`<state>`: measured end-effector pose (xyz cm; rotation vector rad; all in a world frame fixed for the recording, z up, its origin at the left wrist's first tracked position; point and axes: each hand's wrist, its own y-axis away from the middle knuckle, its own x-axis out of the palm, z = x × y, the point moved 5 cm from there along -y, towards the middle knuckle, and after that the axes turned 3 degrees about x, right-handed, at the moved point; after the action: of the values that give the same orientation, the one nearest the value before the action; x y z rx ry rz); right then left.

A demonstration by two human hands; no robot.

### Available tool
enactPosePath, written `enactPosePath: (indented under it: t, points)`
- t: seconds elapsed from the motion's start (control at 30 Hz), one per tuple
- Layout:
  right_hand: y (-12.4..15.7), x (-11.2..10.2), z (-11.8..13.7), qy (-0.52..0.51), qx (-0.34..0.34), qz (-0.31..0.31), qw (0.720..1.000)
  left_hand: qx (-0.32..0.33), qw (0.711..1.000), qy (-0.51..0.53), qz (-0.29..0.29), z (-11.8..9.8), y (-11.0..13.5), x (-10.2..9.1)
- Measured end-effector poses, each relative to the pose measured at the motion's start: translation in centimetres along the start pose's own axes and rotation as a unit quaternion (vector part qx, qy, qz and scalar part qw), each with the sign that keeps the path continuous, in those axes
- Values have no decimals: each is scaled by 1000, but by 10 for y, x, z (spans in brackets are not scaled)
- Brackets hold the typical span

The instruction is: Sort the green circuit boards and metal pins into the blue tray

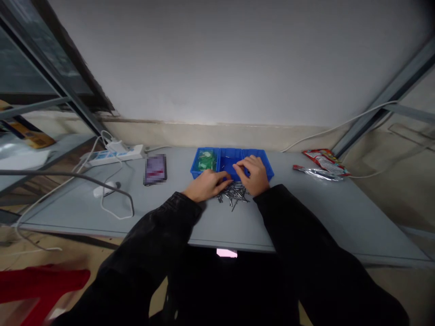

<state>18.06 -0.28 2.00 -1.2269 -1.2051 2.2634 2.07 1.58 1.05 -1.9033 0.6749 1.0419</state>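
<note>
A heap of small, thin silvery metal pieces [234, 194], like screws or rivets, lies on the table in front of a blue bin with three compartments [194, 170]. My left hand [208, 184] is at the left edge of the heap, thumb and fingers closed together at its top; what they hold, if anything, is too small to name. Over the front of the middle and right compartments is my right hand [254, 175], its thumb and forefinger pinched. Whatever is in that pinch cannot be made out. Green-and-clear plastic packets [206, 160] fill the left compartment.
A purple box-like item [155, 170] and a white power strip [117, 155] with cables lie on the left of the table [231, 231]. At the right are a red packet [324, 158] and a silvery pouch [321, 174]. A wall stands behind the bin.
</note>
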Motion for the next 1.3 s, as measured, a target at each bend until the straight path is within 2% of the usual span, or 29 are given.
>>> enactPosePath:
  t: [0.2,0.4,0.63,0.9,1.0,1.1,1.23,1.3]
  points:
    - [2,5,8,-15,-34,43,998,-7,995,-15,-101,2,4,-8]
    - [3,7,12,-61,-40,66,995,-11,994,-24,-105,6,5,-4]
    - [1,-1,16,-117,-40,38,992,-29,990,-15,-140,10,6,-6]
    - [2,0,9,-118,-23,12,993,-55,981,17,-184,17,6,-11]
    - [3,3,9,-117,-12,36,992,-36,984,25,-175,15,5,-11]
    - [5,4,10,-110,-16,31,993,-19,980,23,-199,11,6,-13]
    - [5,4,12,-123,-34,46,991,1,983,16,-182,4,4,-11]
    - [5,3,12,-118,-31,42,992,3,981,8,-192,3,4,-12]
